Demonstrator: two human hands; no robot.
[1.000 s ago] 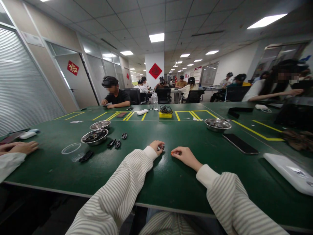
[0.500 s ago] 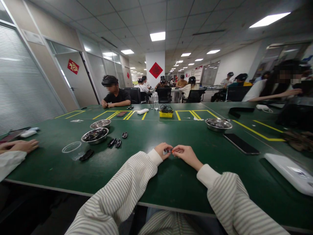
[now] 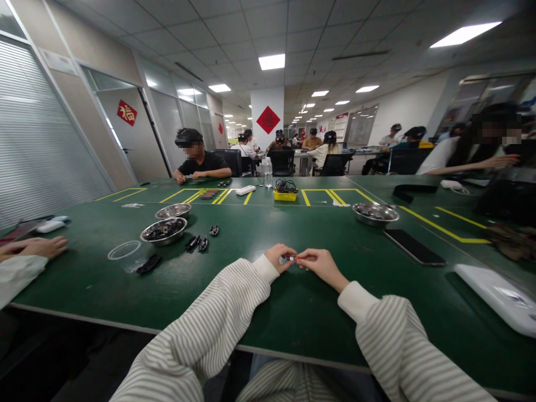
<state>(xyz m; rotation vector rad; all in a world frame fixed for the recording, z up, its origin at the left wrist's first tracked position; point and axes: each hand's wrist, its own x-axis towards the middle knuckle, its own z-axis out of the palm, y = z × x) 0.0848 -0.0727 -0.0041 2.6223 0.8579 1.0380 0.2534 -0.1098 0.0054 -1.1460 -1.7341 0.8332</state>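
Over the green table, my left hand (image 3: 278,259) is closed, its thumb and fingers pinching a small silver-and-dark part (image 3: 290,258). The part is too small for me to tell its kind. My right hand (image 3: 321,266) meets it from the other side, fingertips pinched together at the part's right end, where a bit of orange-red shows. Both hands are close together, a little above or resting at the tabletop. Left of them lie several small black, shiny pieces (image 3: 202,244).
Two steel bowls, the nearer bowl (image 3: 163,241) holding dark parts, stand left beside a clear plastic cup (image 3: 124,258). Another steel bowl (image 3: 375,222), a phone (image 3: 414,247) and a white case (image 3: 494,296) are right. A co-worker's hand (image 3: 52,245) rests far left.
My hands stay nearly in place, still pinching the small part, which shows a slightly brighter silver face now. The whole view has shifted very slightly.
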